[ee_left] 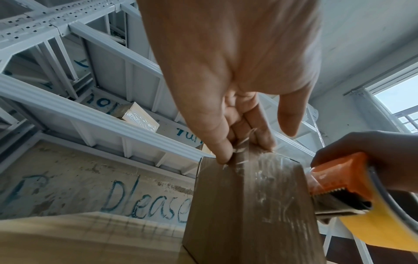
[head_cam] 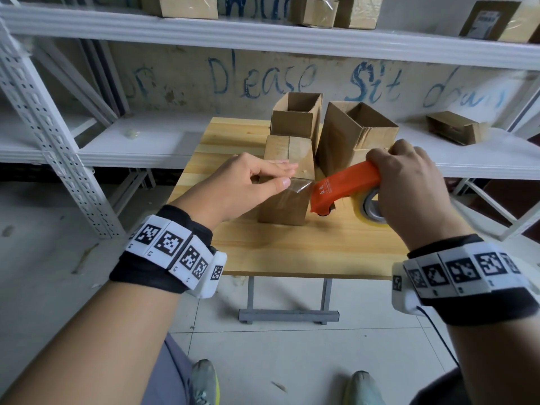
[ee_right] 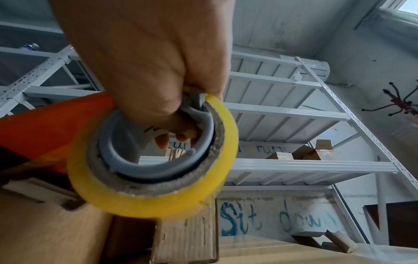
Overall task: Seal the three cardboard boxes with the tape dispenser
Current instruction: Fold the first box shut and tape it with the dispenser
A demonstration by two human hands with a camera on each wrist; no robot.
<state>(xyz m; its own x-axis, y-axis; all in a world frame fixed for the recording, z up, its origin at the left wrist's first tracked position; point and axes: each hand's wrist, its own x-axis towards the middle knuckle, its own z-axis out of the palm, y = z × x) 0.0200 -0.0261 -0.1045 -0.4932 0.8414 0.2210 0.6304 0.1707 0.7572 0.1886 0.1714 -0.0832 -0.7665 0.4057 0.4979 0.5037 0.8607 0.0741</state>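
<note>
Three cardboard boxes stand on a small wooden table (head_cam: 292, 252). The near box (head_cam: 282, 206) (ee_left: 248, 214) is closed, with clear tape (head_cam: 301, 159) along its top and down its front. My left hand (head_cam: 285, 173) (ee_left: 248, 142) lies on its top front edge, fingers straight, pressing the tape. My right hand (head_cam: 409, 182) (ee_right: 172, 107) grips the orange tape dispenser (head_cam: 344, 182) (ee_left: 343, 176) with its yellowish roll (ee_right: 158, 201); the toothed end is against the near box's front right side. Behind stand two open boxes, one at the left (head_cam: 295, 118), one at the right (head_cam: 356, 133).
White metal shelving (head_cam: 263, 39) runs behind the table and along the left, with more cardboard boxes (head_cam: 455, 127) on its shelves. The table's front edge (head_cam: 306, 274) is near my wrists. Tiled floor and my shoes show below.
</note>
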